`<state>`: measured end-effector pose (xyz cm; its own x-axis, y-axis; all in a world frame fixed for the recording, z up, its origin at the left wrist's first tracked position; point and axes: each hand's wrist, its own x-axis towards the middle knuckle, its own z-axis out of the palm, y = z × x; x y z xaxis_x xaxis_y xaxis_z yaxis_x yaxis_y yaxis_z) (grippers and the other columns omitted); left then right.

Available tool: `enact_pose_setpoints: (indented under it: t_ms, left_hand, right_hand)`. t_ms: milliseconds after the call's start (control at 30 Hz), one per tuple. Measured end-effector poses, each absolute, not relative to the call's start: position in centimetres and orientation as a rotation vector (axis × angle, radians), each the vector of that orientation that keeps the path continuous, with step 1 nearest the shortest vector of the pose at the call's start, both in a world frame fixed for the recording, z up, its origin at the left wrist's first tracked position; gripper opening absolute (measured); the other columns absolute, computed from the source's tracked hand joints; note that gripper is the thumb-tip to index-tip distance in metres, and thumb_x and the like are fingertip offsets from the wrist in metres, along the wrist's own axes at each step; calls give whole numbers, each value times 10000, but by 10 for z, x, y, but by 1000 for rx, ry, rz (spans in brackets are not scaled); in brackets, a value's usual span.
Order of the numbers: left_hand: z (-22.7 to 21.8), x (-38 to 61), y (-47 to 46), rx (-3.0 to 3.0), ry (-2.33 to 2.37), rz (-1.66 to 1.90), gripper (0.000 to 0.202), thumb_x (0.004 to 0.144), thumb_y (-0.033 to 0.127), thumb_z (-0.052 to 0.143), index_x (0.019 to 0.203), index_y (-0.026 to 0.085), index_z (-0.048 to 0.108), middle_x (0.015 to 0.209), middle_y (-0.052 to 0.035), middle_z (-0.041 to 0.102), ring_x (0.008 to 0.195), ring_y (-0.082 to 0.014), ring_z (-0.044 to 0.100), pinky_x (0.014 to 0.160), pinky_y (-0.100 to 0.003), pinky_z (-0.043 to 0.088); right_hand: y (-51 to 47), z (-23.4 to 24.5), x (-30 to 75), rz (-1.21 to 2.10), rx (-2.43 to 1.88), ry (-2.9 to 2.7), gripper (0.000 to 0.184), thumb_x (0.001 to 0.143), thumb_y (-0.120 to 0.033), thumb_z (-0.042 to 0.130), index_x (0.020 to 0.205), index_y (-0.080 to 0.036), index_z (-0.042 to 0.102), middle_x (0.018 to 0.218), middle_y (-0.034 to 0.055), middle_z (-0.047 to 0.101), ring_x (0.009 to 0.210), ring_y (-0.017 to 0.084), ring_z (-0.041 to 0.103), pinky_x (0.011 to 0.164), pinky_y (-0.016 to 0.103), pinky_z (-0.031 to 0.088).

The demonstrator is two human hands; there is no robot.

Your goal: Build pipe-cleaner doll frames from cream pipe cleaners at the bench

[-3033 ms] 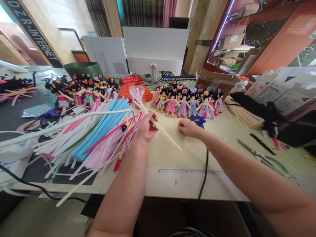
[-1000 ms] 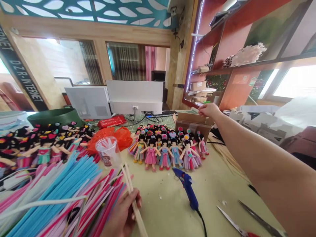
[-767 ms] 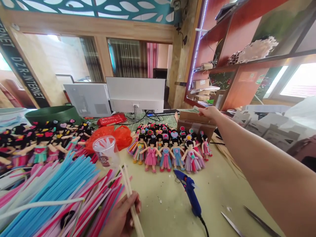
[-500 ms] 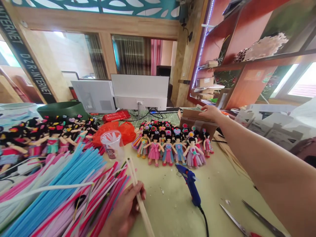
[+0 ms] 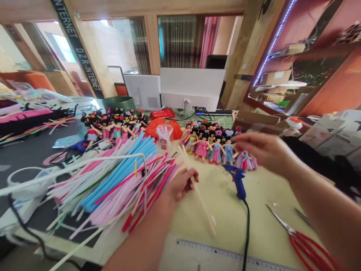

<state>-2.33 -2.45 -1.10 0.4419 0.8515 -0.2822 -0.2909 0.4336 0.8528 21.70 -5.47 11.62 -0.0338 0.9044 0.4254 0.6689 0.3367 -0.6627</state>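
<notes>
My left hand (image 5: pixel 183 183) is closed around a few cream pipe cleaners (image 5: pixel 205 212), which slant across the table in front of me. Over the right end of a group of small pipe-cleaner dolls (image 5: pixel 203 148) hovers my right hand (image 5: pixel 266 150), blurred, fingers stretched to the left with nothing visible in them. It hides part of the dolls. A blue glue gun (image 5: pixel 239 182) lies between my hands, its black cord running toward me. Left of my left hand spreads a big heap of pipe cleaners (image 5: pixel 121 180) in blue, pink, white and red.
Red-handled scissors (image 5: pixel 303 244) lie at the lower right, and a ruler (image 5: pixel 220 251) along the near side. Behind the heap stand a clear plastic cup (image 5: pixel 165 136), an orange-red bag (image 5: pixel 177 130) and more dolls (image 5: pixel 117 126). A cardboard box (image 5: pixel 255 122) and monitor (image 5: pixel 193 88) are at the back.
My right hand has drawn back from the cardboard box toward me, over the dolls. The view has turned left and down. My left hand still holds the cream pipe cleaners.
</notes>
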Motion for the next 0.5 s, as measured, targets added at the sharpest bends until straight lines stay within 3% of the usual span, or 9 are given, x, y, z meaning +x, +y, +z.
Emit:
enact_pose_setpoints:
  t_ms: [233, 333, 500]
  left_hand:
    - [-7, -18, -37, 907, 606, 763, 330, 718, 446, 711, 734, 141, 587, 650, 7, 585, 474, -48, 476, 477, -188, 370]
    - [-5, -11, -41, 891, 578, 766, 318, 708, 429, 724, 744, 147, 581, 605, 32, 548, 474, -58, 498, 515, -207, 410]
    - [2, 3, -44, 963, 544, 766, 302, 696, 397, 740, 752, 148, 578, 614, 13, 576, 537, -88, 555, 562, -229, 436]
  right_hand:
    - [-99, 19, 158, 700, -1304, -1784, 217, 816, -381, 568, 932, -237, 679, 837, 44, 713, 751, 198, 658, 704, 347, 516]
    - [-100, 8, 153, 801, -1284, -1678, 178, 807, -401, 597, 814, -224, 609, 724, 15, 650, 661, 163, 596, 622, 307, 486]
    - [-101, 13, 149, 873, -1309, -1515, 350, 699, -499, 707, 711, -227, 488, 600, -30, 555, 535, 128, 521, 507, 270, 425]
